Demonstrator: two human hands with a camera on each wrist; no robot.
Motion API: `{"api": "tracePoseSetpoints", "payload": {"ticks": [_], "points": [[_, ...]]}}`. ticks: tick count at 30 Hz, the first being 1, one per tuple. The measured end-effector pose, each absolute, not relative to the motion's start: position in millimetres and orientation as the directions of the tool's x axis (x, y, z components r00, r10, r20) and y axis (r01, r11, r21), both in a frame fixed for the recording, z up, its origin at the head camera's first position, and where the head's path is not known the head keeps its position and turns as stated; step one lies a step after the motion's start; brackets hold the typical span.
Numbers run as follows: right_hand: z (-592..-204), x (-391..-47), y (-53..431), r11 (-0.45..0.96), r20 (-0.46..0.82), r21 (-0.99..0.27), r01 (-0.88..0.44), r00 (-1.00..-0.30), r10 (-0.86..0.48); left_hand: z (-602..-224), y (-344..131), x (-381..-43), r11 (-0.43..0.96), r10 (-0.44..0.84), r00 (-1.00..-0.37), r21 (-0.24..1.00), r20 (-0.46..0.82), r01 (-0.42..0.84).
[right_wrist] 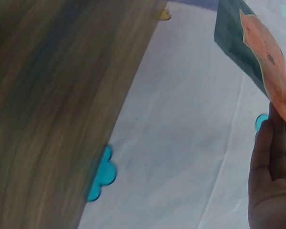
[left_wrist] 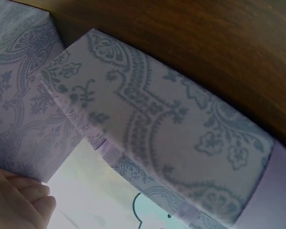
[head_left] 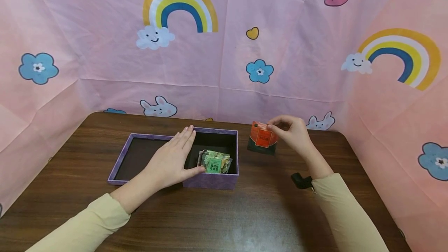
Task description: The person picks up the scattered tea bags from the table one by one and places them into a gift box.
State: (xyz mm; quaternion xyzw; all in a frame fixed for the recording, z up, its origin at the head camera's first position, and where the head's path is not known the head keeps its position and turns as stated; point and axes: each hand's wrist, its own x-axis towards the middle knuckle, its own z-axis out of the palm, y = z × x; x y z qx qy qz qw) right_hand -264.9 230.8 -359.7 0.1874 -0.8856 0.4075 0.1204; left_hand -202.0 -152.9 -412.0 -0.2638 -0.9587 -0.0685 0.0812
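Above the table, right of the purple patterned box (head_left: 210, 182), my right hand (head_left: 292, 133) pinches a red-orange and dark green sachet (head_left: 263, 138) by its upper right corner. The same sachet (right_wrist: 267, 57) appears in the right wrist view, with the fingers at its lower end. My left hand (head_left: 175, 156) lies along the box's left side, fingers extended toward its back corner and thumb near the front rim. Inside the box, several sachets lie toward the front, a green sachet (head_left: 215, 162) on top. In the left wrist view, fingertips touch the patterned box wall (left_wrist: 24, 90).
A shallow purple lid (head_left: 140, 158) with a dark inside lies left of the box, partly behind my left hand. The brown wooden table (head_left: 224, 221) is bordered by a pink printed cloth (head_left: 231, 57). A black strap piece (head_left: 301, 181) is at my right wrist.
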Motion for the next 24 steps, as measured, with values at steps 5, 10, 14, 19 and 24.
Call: {"api": "tracePoseSetpoints", "payload": {"ticks": [5,10,14,19,24], "points": [[-352,-266,212,0.575,0.383,-0.683,-0.451,-0.891,-0.244,-412,-153,-202,0.852,0.495,-0.847,0.086,0.192,0.517],[-349,-268,196,0.534,0.396,-0.702,-0.472,-0.881,-0.258,-411,-153,-201,0.852,0.496,-0.846,0.080,0.193,0.518],[-347,-269,184,0.497,0.405,-0.717,-0.490,-0.872,-0.275,-411,-153,-201,0.851,0.497,-0.846,0.082,0.195,0.519],[-347,-269,170,0.449,0.418,-0.730,-0.516,-0.856,-0.304,-411,-153,-202,0.851,0.495,-0.847,0.084,0.195,0.518],[-349,-267,156,0.398,0.401,-0.762,-0.510,-0.855,-0.329,-412,-153,-202,0.853,0.492,-0.849,0.085,0.194,0.514]]}}
